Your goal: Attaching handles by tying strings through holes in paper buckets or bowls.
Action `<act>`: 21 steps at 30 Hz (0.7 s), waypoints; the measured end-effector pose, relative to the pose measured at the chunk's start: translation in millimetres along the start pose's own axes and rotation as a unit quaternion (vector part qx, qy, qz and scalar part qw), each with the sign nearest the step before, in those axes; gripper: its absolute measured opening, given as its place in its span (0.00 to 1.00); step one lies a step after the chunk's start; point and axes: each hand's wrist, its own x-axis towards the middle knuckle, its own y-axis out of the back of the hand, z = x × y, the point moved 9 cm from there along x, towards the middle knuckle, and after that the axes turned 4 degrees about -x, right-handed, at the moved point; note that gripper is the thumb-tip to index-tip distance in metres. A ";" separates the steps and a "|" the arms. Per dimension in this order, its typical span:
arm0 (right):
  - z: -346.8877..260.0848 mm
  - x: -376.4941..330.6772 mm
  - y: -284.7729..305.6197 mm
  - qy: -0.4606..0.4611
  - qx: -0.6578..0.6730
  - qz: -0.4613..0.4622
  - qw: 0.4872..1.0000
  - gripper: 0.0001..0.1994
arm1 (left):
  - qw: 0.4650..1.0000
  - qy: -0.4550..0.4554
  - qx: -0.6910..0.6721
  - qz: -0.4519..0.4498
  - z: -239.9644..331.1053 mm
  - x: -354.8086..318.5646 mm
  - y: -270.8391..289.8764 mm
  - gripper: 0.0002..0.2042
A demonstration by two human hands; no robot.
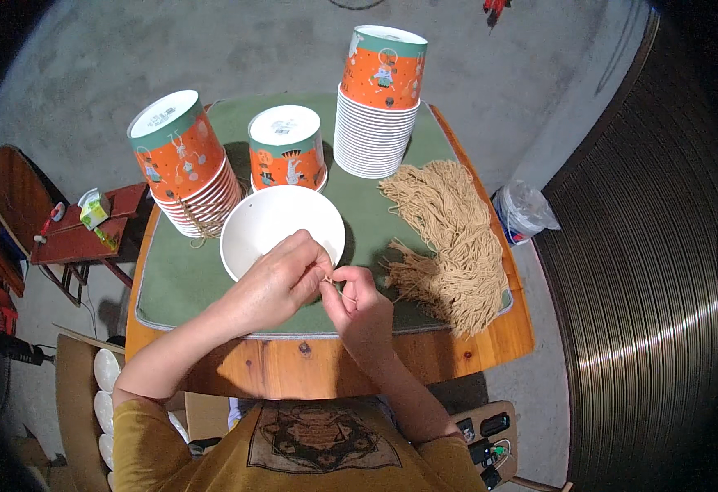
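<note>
Both my hands come together at the near right rim of a white paper bucket (pixel 246 232), tilted with its open mouth toward me. My left hand (pixel 273 283) is closed in a pinch on a thin tan cord (pixel 344 295). Thumb and forefinger of my right hand (pixel 365 318) pinch the same cord just beside it. The cord's ends are mostly hidden by my fingers. Right of my hands lies a thick bundle of tan cords (pixel 449 238). Part of the bucket's near side is covered by my left hand.
Upside-down stacks of orange and green printed paper buckets stand at the left (pixel 182 156), middle (pixel 285 152) and back right (pixel 381 98) on the green mat (pixel 359 234). Loose cords hang over the left stack. Beside the wooden table (pixel 301 361) are a carton (pixel 80 402) and a lined pail (pixel 523 213).
</note>
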 end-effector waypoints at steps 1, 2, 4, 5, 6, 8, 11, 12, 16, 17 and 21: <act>0.9 0.2 -0.3 0.001 0.000 0.001 1.000 0.12 | 1.000 -0.008 0.007 0.003 1.3 -0.3 0.3 0.02; 0.9 0.1 0.0 0.009 -0.002 0.005 1.000 0.11 | 1.000 -0.009 0.007 0.003 1.9 -0.7 0.3 0.02; -0.8 -0.7 0.4 0.018 -0.004 0.010 1.000 0.11 | 1.000 -0.015 0.000 0.001 3.9 -1.3 -0.4 0.02; -0.1 -2.1 0.1 0.009 0.000 0.009 1.000 0.10 | 1.000 -0.015 0.001 0.002 4.6 -1.9 -0.7 0.02; 1.0 -3.8 -0.3 -0.001 0.003 0.009 1.000 0.09 | 1.000 -0.019 0.008 0.008 6.2 -2.8 -0.1 0.02; 2.3 -5.7 -1.6 0.000 0.007 0.003 1.000 0.08 | 1.000 -0.021 0.014 0.015 5.5 -2.9 0.3 0.02; 5.6 -10.7 -5.6 0.001 0.026 -0.004 1.000 0.07 | 0.996 -0.043 0.060 0.040 5.4 -4.2 3.4 0.02; 7.1 -12.6 -7.3 0.001 0.041 -0.003 0.999 0.07 | 0.995 -0.046 0.078 0.049 6.7 -4.2 5.8 0.02; 14.6 -23.4 -11.4 0.047 0.076 0.019 0.996 0.08 | 0.989 -0.053 0.121 0.071 14.3 -5.2 11.6 0.03; 16.5 -23.8 -16.6 0.035 0.083 -0.017 0.996 0.10 | 0.986 -0.065 0.138 0.071 16.0 -5.9 13.5 0.04; 13.3 -27.0 -2.4 0.034 -0.031 -0.100 0.994 0.18 | 0.970 -0.146 0.152 0.124 29.5 -31.9 26.6 0.10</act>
